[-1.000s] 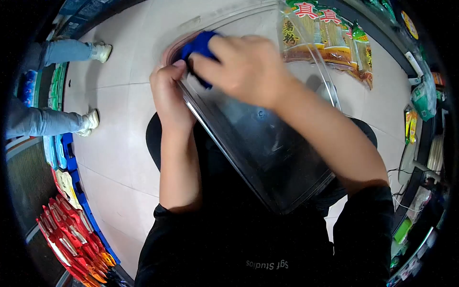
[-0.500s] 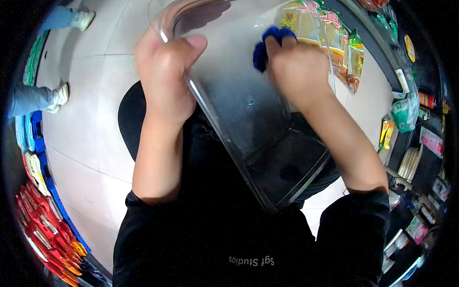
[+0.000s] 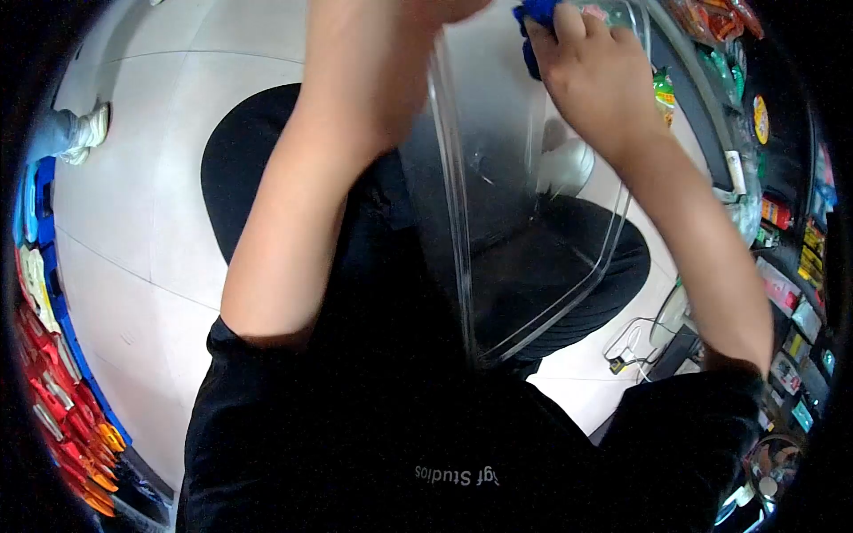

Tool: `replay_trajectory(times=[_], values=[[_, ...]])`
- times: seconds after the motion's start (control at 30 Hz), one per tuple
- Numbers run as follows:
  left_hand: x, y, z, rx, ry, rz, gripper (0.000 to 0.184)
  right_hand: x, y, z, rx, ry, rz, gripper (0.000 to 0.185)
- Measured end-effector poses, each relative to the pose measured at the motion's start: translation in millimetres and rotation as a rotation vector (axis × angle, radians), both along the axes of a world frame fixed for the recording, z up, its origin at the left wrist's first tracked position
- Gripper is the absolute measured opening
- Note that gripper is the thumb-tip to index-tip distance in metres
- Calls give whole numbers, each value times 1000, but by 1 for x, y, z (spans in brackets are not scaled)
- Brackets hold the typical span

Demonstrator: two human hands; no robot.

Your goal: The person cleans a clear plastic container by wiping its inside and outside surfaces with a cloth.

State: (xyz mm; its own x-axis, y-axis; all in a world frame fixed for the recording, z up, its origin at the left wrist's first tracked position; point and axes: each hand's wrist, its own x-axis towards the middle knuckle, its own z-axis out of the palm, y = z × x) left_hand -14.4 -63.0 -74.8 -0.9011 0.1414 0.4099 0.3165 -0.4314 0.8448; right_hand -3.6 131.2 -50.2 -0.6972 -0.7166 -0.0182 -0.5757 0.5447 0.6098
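A clear plastic box (image 3: 498, 222) is tilted over my lap, its long rim running down toward my body. My left hand (image 3: 382, 67), partly cut off by the top edge and blurred, grips the box near its upper left side. Bunched in the fingers of my right hand (image 3: 600, 80) is a blue cloth (image 3: 536, 19), at the upper part of the box. Through the clear plastic my dark trouser leg and a pale shoe (image 3: 566, 167) show.
A green and yellow food package (image 3: 664, 93) lies beyond my right wrist. Shelves of packaged goods line the right side, with cables (image 3: 633, 349) on the floor before them. Red packets (image 3: 62, 377) stand at the lower left. Another person's shoe (image 3: 87, 133) is at the upper left.
The box has turned more upright in view and shifted right. My left hand has moved up and right with it. My right hand and the cloth have moved up and slightly right.
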Motion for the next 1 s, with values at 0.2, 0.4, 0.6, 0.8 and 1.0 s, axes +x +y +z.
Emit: replay_trajectory(times=[0.2, 0.4, 0.6, 0.8, 1.0], values=[[4, 3, 12, -73, -11, -121, 46, 27, 2, -12, 30, 10, -320, 28], [7, -2, -4, -17, 129, 44, 43, 64, -6, -13, 141, -310, -306, 12], [-17, 4, -24, -191, 615, 136, 17, 6, 5, 45, 222, 154, -124, 33], [-15, 10, -10, -155, 578, 114, 16, 3, 26, 28, 106, 117, -225, 27], [-14, 16, -14, 115, 458, -29, 32, 11, 0, -3, 57, 105, -150, 17]])
